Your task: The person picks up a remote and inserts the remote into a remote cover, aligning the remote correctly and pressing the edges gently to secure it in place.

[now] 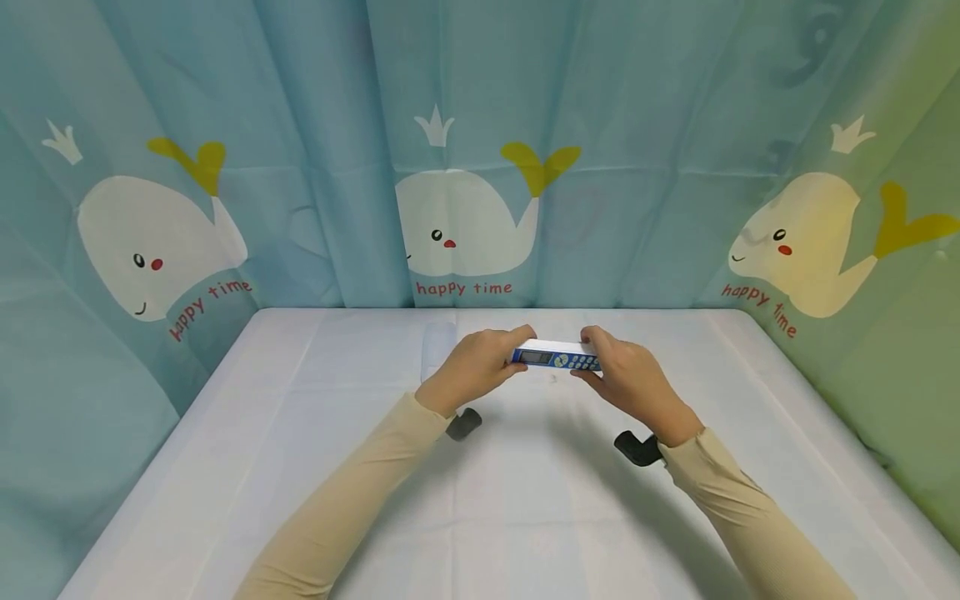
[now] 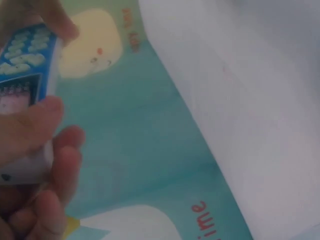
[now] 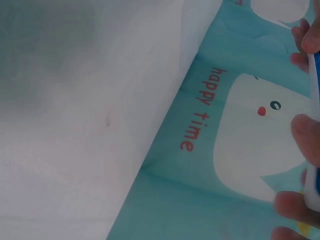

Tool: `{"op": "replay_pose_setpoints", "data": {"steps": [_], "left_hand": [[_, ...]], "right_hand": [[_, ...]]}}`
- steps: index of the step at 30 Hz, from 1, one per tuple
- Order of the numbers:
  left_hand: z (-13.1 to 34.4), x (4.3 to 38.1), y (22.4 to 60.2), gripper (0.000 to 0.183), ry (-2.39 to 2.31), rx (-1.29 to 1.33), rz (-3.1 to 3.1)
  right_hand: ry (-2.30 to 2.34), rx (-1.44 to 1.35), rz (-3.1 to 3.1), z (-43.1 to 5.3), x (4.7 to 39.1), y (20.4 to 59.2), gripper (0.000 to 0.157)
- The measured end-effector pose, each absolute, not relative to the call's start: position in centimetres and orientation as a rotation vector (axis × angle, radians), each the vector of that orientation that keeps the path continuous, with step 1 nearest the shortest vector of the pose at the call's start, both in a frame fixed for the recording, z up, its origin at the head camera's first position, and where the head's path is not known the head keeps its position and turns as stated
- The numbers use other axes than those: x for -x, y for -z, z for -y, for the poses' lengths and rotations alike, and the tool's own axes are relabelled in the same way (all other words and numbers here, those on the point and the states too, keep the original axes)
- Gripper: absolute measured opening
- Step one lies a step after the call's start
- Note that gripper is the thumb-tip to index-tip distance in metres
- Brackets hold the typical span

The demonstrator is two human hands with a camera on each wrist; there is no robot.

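In the head view a blue-and-white handset (image 1: 558,358) with a dark screen and rows of pale buttons is held sideways above the table, its button face towards me. My left hand (image 1: 480,362) grips its screen end, and my right hand (image 1: 626,371) grips the keypad end. Up close in the left wrist view, the thumb presses over the screen of the handset (image 2: 30,55) while the fingers curl behind its white side. The right wrist view catches only the white edge of the handset (image 3: 313,192), with a thumb and fingers around it.
A clear, flat rectangular piece (image 1: 437,346) lies on the white-covered table (image 1: 337,467) behind my left hand. Black wrist mounts (image 1: 637,448) hang below both wrists. Blue curtain (image 1: 322,167) with whale prints closes off the back and sides.
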State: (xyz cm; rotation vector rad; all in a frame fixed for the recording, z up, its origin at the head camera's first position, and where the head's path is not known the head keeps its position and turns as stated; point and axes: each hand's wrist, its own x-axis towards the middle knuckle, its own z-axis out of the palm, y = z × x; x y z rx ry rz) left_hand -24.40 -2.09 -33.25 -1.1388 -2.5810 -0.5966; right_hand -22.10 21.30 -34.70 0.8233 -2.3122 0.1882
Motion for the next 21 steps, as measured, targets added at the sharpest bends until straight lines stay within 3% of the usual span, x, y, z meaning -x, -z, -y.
{"op": "replay_pose_setpoints", "data": {"steps": [16,21], "left_hand": [[2.2,24.27,33.45,0.033,0.771,1.174,2.633],[2.65,24.37,34.07,0.037,0.771,1.206,2.502]], "right_hand": [[-0.184,-0.931,2.25,-21.69,22.5,35.34,0.038],[-0.191,-0.972,2.314,-21.7,22.3,35.13,0.066]]}}
